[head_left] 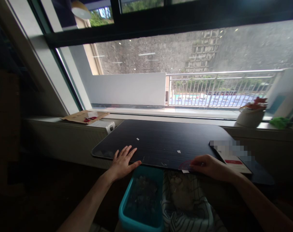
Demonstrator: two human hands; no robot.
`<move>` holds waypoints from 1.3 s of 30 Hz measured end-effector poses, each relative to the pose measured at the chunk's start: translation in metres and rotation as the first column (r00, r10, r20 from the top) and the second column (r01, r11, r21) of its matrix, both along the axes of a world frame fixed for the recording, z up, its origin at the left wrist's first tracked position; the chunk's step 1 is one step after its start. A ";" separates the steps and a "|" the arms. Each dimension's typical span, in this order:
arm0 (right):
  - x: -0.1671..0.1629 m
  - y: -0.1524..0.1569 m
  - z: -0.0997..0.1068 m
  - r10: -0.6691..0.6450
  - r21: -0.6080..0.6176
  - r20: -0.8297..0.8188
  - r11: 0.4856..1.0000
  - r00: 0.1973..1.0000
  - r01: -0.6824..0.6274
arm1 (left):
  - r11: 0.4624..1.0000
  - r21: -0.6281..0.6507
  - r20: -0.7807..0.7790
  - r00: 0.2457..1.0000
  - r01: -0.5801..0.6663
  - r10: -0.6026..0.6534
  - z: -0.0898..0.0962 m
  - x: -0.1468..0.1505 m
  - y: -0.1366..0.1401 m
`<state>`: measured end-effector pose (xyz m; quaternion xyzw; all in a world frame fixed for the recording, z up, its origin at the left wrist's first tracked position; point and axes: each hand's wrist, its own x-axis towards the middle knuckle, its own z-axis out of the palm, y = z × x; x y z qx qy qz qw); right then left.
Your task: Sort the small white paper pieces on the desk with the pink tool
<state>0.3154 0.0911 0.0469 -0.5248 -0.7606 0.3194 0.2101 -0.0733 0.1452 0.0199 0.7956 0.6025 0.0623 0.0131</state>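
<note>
My left hand (124,162) lies with spread fingers on the near left edge of a dark wood-grain table (166,135). It holds nothing. At the near edge farther right, my right hand (207,166) is closed in a pinch on a thin, see-through piece with reddish lines (184,165); its exact kind cannot be made out. A white scrap (185,171) sits at the table edge just below that piece. Under the edge, between my arms, stands a turquoise bin (124,206) with many small, pale translucent pieces. Right of it is a container with a striped lining (172,214), holding dim, pale contents.
Small white scraps (178,151) lie on the table. A flat, partly blurred box (233,161) lies by my right forearm. Red-handled scissors (90,119) rest on brown paper (76,116) at the left sill. A white sack-like pot (250,116) stands on the right sill.
</note>
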 end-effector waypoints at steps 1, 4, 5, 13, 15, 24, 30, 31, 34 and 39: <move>0.001 0.000 -0.001 0.006 -0.003 -0.009 1.000 1.000 -0.006 | 1.000 -0.007 -0.002 1.000 -0.004 0.004 0.000 0.000 0.000; 0.003 -0.002 -0.001 0.002 -0.003 -0.025 1.000 1.000 -0.002 | 1.000 -0.016 -0.006 1.000 -0.011 0.011 0.001 0.001 0.000; 0.003 -0.003 -0.001 -0.003 -0.003 -0.030 1.000 1.000 0.003 | 1.000 -0.015 -0.005 1.000 -0.011 0.011 0.001 0.001 0.000; 0.007 0.005 0.003 -0.068 0.088 -0.024 0.994 0.997 0.070 | 1.000 0.003 -0.006 1.000 -0.001 0.001 0.000 -0.001 0.000; 0.006 0.020 0.000 -0.137 0.195 -0.019 0.971 0.990 0.138 | 1.000 0.004 -0.004 1.000 0.000 0.000 0.001 -0.001 0.000; 0.002 0.026 -0.007 -0.080 0.173 0.046 0.982 0.996 0.071 | 1.000 0.014 0.009 1.000 0.007 -0.007 0.000 -0.001 0.000; 0.000 0.022 -0.006 -0.129 0.186 0.034 0.975 0.991 0.120 | 0.994 0.113 0.054 0.998 0.012 -0.018 0.012 0.014 -0.018; -0.002 0.021 -0.006 -0.119 0.178 0.031 0.978 0.992 0.112 | 0.983 0.176 0.069 0.995 0.055 -0.068 0.016 0.022 -0.030; -0.005 0.016 -0.003 -0.059 0.144 0.027 0.988 0.998 0.054 | 0.951 0.190 0.168 0.947 0.243 -0.275 0.023 0.055 -0.078; -0.006 0.000 0.004 -0.004 0.155 0.031 0.988 1.000 -0.001 | 0.902 -0.144 0.147 0.910 0.407 -0.387 0.012 0.096 -0.137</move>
